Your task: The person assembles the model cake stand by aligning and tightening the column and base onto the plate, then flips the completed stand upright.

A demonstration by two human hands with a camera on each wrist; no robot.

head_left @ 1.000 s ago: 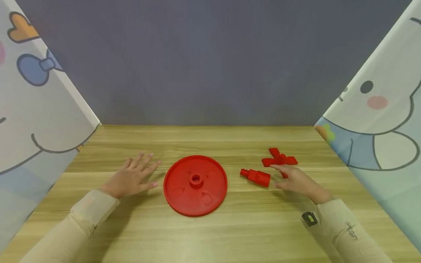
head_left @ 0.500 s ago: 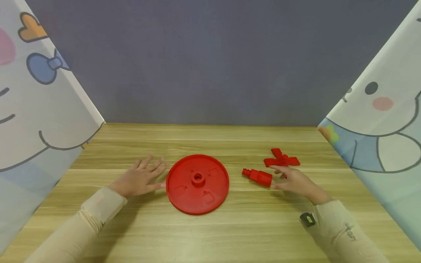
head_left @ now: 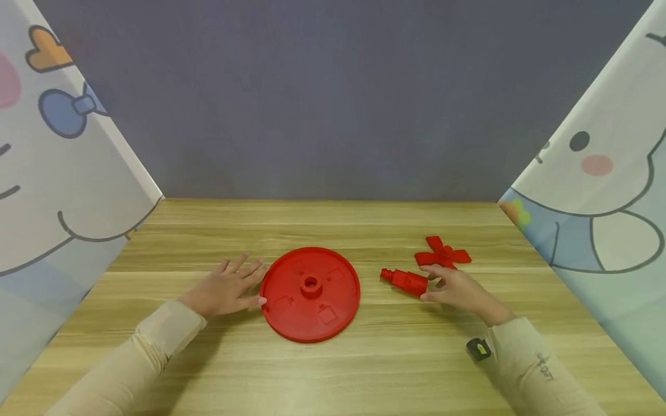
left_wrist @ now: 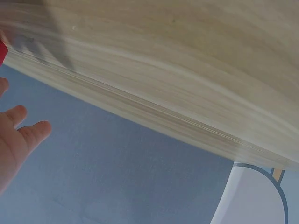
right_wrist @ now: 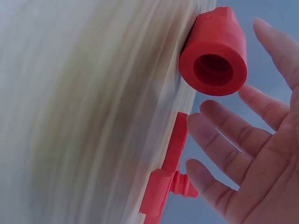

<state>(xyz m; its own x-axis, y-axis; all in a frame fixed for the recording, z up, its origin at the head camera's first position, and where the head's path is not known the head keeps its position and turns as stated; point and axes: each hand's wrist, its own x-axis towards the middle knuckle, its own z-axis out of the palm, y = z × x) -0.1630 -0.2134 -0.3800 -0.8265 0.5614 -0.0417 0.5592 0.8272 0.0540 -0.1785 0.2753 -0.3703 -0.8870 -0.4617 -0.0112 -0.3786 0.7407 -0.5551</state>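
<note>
A round red disc (head_left: pixel 291 318) with a raised rim and a hollow central hub lies on the wooden table. My left hand (head_left: pixel 224 289) is spread at its left side, thumb and fingertips right at the rim. To the disc's right lies a red cylindrical connector (head_left: pixel 408 282), with a ridged stub at one end and an open socket (right_wrist: pixel 213 70) at the other. Around that socket end my right hand (head_left: pixel 458 292) is held with thumb and fingers apart; the right wrist view shows a gap between them. Just behind sits a red cross-shaped piece (head_left: pixel 442 253), partly covered by my fingers.
A grey panel (head_left: pixel 333 104) stands along the table's back edge. Cartoon-printed panels (head_left: pixel 104 190) slope along both sides. Beside the right cuff is a small dark item (head_left: pixel 478 349) with a yellow-green mark.
My left hand has moved right, from beside the disc to its rim. My right hand has shifted left, closer around the connector's socket end. The red pieces stay in place.
</note>
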